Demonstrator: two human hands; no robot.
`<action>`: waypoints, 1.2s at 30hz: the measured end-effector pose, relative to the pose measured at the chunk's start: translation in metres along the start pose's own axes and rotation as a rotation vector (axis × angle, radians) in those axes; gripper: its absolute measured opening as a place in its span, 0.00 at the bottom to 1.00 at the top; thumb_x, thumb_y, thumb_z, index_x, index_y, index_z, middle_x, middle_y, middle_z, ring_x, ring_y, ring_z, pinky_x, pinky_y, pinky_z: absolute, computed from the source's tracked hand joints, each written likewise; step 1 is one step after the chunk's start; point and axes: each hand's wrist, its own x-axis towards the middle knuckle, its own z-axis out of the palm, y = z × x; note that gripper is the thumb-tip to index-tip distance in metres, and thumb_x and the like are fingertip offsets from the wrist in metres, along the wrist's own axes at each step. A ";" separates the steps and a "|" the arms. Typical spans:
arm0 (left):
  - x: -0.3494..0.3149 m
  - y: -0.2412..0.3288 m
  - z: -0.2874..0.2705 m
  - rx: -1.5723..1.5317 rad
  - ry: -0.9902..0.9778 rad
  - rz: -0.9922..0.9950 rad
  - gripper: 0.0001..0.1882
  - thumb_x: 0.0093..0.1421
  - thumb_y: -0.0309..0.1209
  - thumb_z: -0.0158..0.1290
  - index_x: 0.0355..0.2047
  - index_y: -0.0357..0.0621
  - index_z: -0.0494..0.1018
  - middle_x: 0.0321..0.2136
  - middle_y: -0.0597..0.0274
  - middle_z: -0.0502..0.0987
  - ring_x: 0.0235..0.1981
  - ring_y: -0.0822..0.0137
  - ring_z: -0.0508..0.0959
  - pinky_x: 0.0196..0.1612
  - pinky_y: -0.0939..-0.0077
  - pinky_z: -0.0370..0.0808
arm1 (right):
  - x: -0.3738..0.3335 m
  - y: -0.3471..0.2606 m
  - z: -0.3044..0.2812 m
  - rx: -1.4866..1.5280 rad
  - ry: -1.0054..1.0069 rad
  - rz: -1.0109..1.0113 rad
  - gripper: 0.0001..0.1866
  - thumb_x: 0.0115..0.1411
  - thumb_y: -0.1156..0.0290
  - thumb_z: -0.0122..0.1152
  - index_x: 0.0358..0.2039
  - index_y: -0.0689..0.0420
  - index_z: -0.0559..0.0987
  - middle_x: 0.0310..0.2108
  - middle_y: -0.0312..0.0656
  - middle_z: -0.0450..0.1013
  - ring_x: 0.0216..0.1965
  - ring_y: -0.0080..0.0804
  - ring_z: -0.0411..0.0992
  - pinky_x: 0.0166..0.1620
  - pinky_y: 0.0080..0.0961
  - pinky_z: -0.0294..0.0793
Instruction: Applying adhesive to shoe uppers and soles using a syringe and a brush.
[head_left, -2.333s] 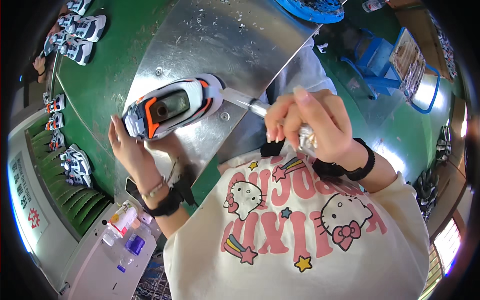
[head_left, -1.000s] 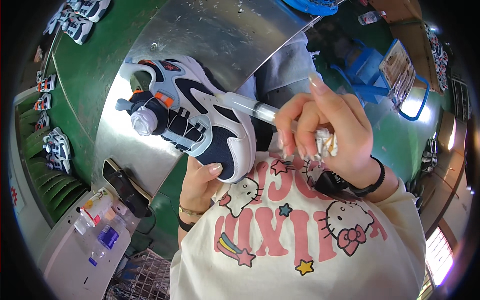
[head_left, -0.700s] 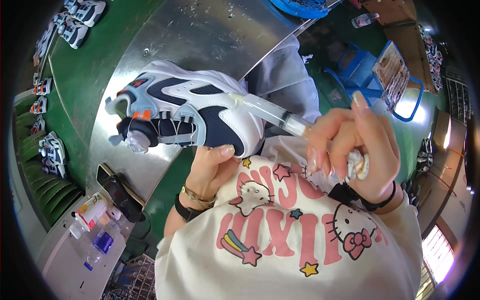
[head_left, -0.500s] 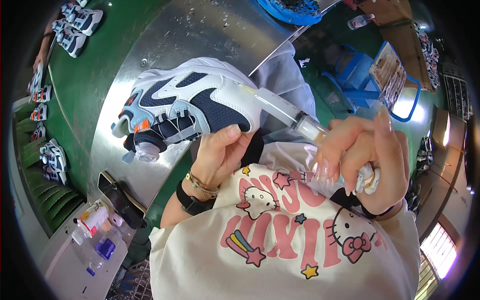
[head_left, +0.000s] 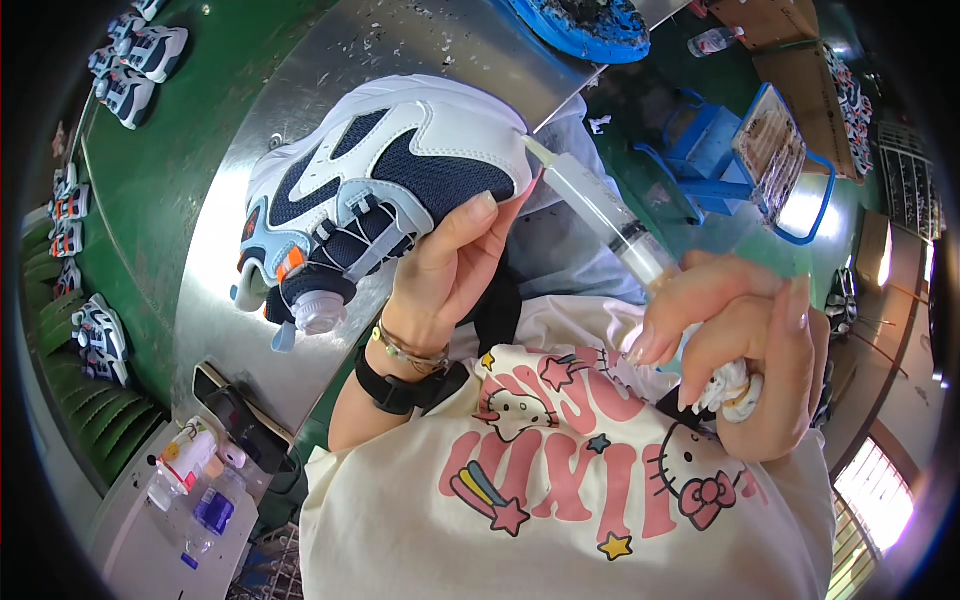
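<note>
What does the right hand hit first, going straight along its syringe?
Likely the toe of the white-and-navy sneaker; the syringe tip appears right at its edge, though depth leaves contact uncertain.

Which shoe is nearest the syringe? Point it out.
The white and navy shoe in the left hand, toe beside the syringe; other shoes are farther off.

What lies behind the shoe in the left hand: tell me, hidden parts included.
The metal table shows past the left and upper edges of the shoe. The stretch directly behind is covered, as is part of the left hand; whether anything lies there cannot be seen.
</note>
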 end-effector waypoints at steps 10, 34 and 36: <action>0.022 0.006 0.021 -0.021 0.090 0.140 0.14 0.54 0.19 0.49 0.43 0.38 0.68 0.41 0.60 0.72 0.46 0.67 0.72 0.55 0.70 0.66 | 0.019 0.006 0.004 -0.119 -0.084 -0.163 0.30 0.65 0.65 0.18 0.11 0.56 0.67 0.21 0.47 0.72 0.15 0.30 0.65 0.24 0.27 0.62; -0.036 0.020 0.015 -0.003 0.189 0.074 0.33 0.51 0.35 0.57 0.54 0.37 0.58 0.50 0.52 0.66 0.50 0.60 0.69 0.51 0.70 0.71 | 0.029 0.039 0.001 -0.166 -0.025 -0.498 0.36 0.64 0.53 0.16 0.17 0.59 0.73 0.29 0.46 0.72 0.23 0.33 0.69 0.27 0.28 0.67; -0.054 0.019 0.000 0.121 0.052 0.028 0.41 0.43 0.33 0.62 0.56 0.36 0.54 0.52 0.51 0.63 0.52 0.56 0.67 0.55 0.63 0.66 | 0.041 0.040 0.003 -0.260 -0.072 -0.484 0.39 0.63 0.50 0.14 0.20 0.60 0.76 0.31 0.47 0.72 0.27 0.34 0.70 0.31 0.28 0.69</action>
